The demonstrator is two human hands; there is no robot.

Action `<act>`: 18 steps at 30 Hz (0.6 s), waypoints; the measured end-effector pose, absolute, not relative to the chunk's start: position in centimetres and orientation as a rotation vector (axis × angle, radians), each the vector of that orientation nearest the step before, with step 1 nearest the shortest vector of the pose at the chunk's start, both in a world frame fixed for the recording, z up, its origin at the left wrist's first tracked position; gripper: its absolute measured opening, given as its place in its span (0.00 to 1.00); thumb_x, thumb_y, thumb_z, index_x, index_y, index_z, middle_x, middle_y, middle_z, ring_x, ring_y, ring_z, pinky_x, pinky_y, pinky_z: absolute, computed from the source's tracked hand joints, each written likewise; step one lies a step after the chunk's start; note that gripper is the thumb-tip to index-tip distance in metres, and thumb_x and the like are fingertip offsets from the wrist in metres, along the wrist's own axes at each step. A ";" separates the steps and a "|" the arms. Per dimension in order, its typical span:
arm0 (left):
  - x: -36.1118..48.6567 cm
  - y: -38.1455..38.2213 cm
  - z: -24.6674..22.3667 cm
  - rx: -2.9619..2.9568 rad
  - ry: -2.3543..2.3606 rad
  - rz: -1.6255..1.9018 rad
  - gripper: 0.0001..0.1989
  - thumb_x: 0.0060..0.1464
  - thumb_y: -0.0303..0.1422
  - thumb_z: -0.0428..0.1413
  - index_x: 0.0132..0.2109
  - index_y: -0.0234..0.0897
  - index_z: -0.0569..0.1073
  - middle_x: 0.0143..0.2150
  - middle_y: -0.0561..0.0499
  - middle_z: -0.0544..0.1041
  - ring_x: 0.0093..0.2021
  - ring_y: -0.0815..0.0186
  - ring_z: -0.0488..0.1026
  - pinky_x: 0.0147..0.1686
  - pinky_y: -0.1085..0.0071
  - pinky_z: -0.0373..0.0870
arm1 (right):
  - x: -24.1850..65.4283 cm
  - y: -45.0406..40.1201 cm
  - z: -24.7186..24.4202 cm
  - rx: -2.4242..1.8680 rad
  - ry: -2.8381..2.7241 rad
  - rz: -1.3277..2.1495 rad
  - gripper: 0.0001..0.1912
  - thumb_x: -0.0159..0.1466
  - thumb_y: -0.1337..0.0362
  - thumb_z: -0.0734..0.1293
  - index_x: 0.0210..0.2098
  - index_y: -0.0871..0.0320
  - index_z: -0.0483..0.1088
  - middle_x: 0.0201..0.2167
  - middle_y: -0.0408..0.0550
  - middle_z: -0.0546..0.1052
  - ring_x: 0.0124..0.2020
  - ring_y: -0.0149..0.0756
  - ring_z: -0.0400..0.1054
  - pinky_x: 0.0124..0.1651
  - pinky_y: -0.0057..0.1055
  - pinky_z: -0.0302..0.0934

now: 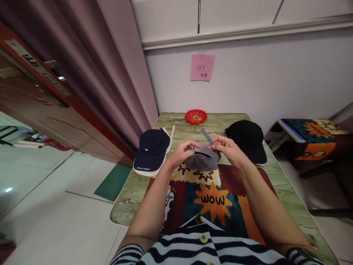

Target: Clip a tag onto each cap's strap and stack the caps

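Reaching forward, right hand (227,148) (fingers bent) pinches grey strap (206,136).

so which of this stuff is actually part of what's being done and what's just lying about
In the job:
- grey cap, with the left hand at its edge
- grey strap, pinched by the right hand

Apparently just lying about, since neither hand touches them:
- navy cap
- black cap
- red dish
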State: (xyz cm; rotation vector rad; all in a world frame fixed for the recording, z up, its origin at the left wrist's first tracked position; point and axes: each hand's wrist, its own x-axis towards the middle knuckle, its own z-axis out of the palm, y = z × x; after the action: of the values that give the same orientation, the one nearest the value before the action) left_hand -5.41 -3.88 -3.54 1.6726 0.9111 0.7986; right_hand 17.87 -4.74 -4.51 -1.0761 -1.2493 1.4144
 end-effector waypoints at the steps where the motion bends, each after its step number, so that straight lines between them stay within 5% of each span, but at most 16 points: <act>1: -5.4 -3.9 -3.6 1.666 0.918 0.832 0.15 0.48 0.34 0.56 0.44 0.37 0.77 0.43 0.48 0.77 0.42 0.61 0.73 0.42 0.68 0.67 | 17.9 -4.8 -4.2 -1.057 -1.254 1.386 0.17 0.52 0.53 0.77 0.34 0.58 0.74 0.29 0.45 0.80 0.31 0.33 0.71 0.37 0.29 0.63; 7: -4.7 -3.6 -4.5 1.564 0.904 1.076 0.16 0.47 0.35 0.63 0.45 0.37 0.74 0.43 0.46 0.77 0.46 0.62 0.74 0.48 0.68 0.68 | 17.4 -5.4 -2.4 -1.051 -1.353 1.234 0.18 0.59 0.49 0.73 0.34 0.58 0.75 0.26 0.43 0.76 0.28 0.30 0.67 0.34 0.28 0.61; 12: -4.1 -3.6 -4.9 1.432 0.914 1.166 0.16 0.47 0.35 0.65 0.42 0.39 0.70 0.34 0.52 0.76 0.35 0.66 0.74 0.41 0.70 0.69 | 14.6 -5.4 -3.8 -1.070 -1.179 1.282 0.21 0.53 0.45 0.76 0.33 0.56 0.76 0.25 0.42 0.76 0.25 0.29 0.68 0.33 0.29 0.65; 18: -3.9 -4.4 -4.5 1.636 0.963 1.188 0.12 0.51 0.31 0.63 0.43 0.38 0.73 0.36 0.51 0.79 0.39 0.64 0.76 0.45 0.67 0.70 | 12.9 -5.4 -5.2 -1.121 -1.124 1.284 0.22 0.50 0.45 0.77 0.31 0.58 0.79 0.23 0.44 0.77 0.23 0.30 0.66 0.28 0.28 0.63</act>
State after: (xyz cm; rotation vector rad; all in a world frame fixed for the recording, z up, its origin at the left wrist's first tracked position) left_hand -3.86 -4.40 -4.52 1.6360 0.9629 1.1877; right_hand 12.88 -5.43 -5.25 -1.1210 -1.1243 1.2836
